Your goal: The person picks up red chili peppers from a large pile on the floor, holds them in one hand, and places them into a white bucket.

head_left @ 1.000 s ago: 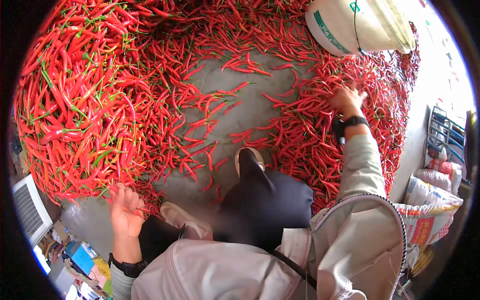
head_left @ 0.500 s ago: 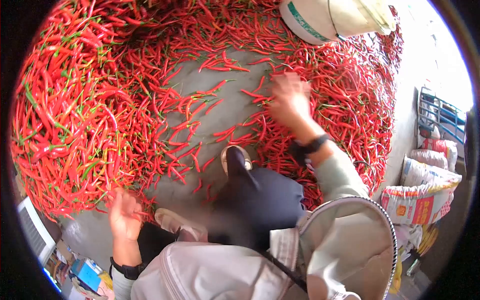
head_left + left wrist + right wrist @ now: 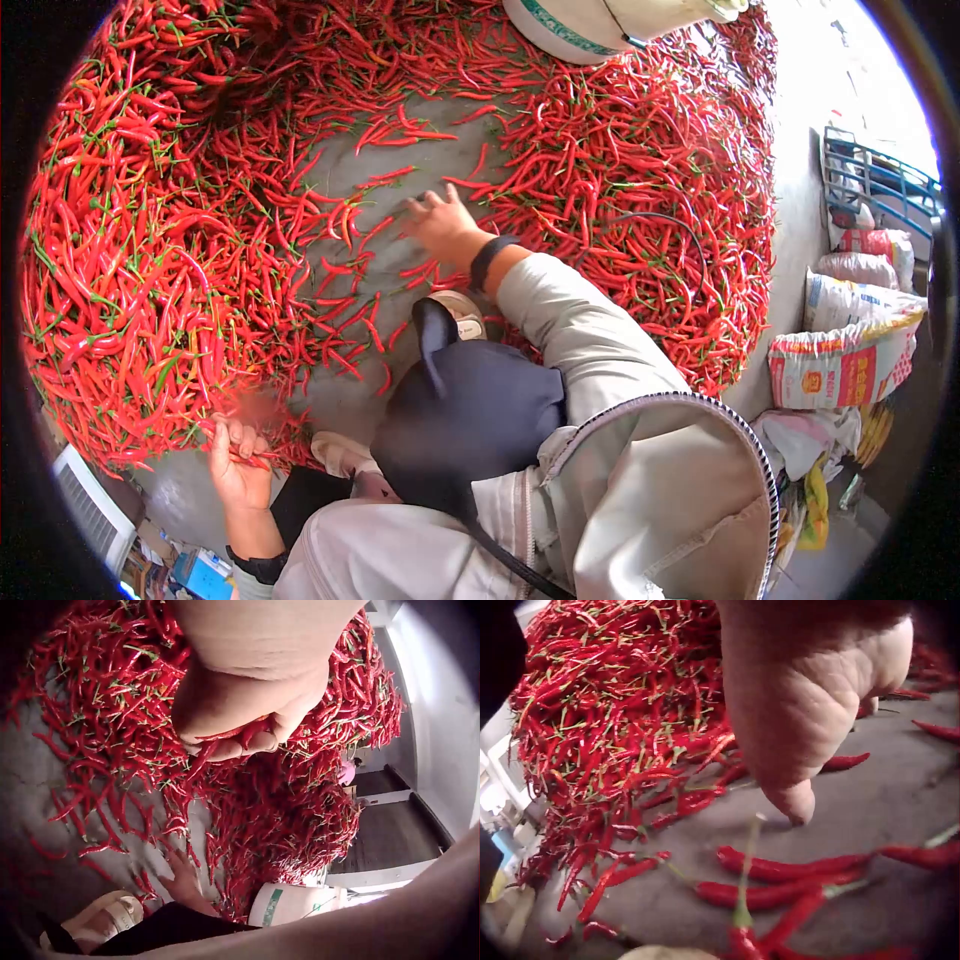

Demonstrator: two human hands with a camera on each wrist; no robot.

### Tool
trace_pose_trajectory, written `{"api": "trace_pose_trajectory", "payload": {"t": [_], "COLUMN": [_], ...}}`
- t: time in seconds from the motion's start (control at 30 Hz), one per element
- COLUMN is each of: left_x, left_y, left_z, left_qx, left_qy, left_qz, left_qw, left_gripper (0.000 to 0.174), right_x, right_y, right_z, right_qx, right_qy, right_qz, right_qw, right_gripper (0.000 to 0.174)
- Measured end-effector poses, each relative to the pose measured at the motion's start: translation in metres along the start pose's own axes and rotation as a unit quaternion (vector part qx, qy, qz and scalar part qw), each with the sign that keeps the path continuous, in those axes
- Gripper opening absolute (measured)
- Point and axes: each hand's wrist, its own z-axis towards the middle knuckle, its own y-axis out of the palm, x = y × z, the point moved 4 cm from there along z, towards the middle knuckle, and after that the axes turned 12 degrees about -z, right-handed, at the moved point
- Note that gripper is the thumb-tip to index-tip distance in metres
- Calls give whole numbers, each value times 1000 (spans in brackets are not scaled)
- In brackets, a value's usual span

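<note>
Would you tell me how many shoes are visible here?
2: one shoe below the right hand, the other shoe near the left hand; both partly hidden by legs.

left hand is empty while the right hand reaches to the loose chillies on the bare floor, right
Not quite. The left hand is not empty: it grips a few red chillies, as the left wrist view shows. The right hand does reach to the loose chillies on the bare floor.
</note>
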Motion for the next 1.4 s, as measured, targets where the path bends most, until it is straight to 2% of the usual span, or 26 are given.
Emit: {"api": "trace_pose_trajectory", "payload": {"t": [0.07,0.1,0.17,0.23,0.27,0.3,0.37,0.4,0.47,0.57,0.7,0.77,0.83,0.9,1.0,1.03,1.1,1.17,1.23,1.27,1.3,1.33,1.37,1.4], "left_x": [-2,-4,-5,-4,-4,-3,-3,-3,-2,2,6,5,3,3,2,2,2,3,3,3,4,5,5,4], "left_y": [2,4,5,7,6,5,5,5,4,4,0,-2,-5,-6,-7,-8,-15,-14,-8,-8,-9,-10,-11,-10], "left_z": [1,1,2,4,4,5,6,6,7,5,3,4,6,8,10,10,10,10,9,8,7,6,5,5], "left_qx": [-4,11,26,2,3,2,2,3,5,14,17,19,17,19,9,13,106,92,26,29,33,37,40,31], "left_qy": [-4,0,3,-5,-6,-6,-7,-5,-2,4,7,9,8,10,5,8,33,36,-2,2,4,7,12,10], "left_qz": [0,2,4,-9,-9,-8,-5,-4,-2,-10,-20,-25,-1,-1,-14,-16,-7,-3,-10,-11,-10,-8,-8,-8], "left_qw": [1000,1000,1000,1000,1000,1000,1000,1000,1000,1000,1000,999,1000,1000,1000,1000,994,995,1000,1000,999,999,999,999], "left_gripper": [9,9,9,9,9,9,8,9,9,10,10,10,10,9,10,10,9,9,10,10,10,10,10,10], "right_x": [20,29,43,51,54,56,62,68,86,138,219,242,240,238,231,232,225,203,187,177,162,140,125,115], "right_y": [8,14,19,15,9,-7,-28,-40,-47,-61,-50,-22,-28,-41,-54,-54,-57,-65,-63,-59,-58,-71,-82,-85], "right_z": [-22,-35,-58,-74,-82,-82,-86,-86,-82,-86,-139,-167,-179,-177,-173,-169,-156,-135,-115,-106,-96,-88,-85,-80], "right_qx": [-11,18,-32,-54,-94,-95,-216,-218,-140,-14,54,-53,-104,-130,-95,-88,-81,36,135,125,110,176,151,151], "right_qy": [43,71,88,128,139,139,155,173,229,324,493,544,547,522,498,496,490,444,363,326,280,248,238,216], "right_qz": [-5,-12,-66,-28,6,7,47,66,78,-34,-120,-115,-118,-119,-149,-117,-84,52,197,358,510,634,682,679], "right_qw": [999,997,993,990,986,986,963,958,960,945,860,830,822,834,849,856,864,894,901,866,806,711,675,685], "right_gripper": [33,25,22,17,20,20,20,23,22,19,22,25,25,22,20,20,20,21,23,24,26,26,26,25]}}
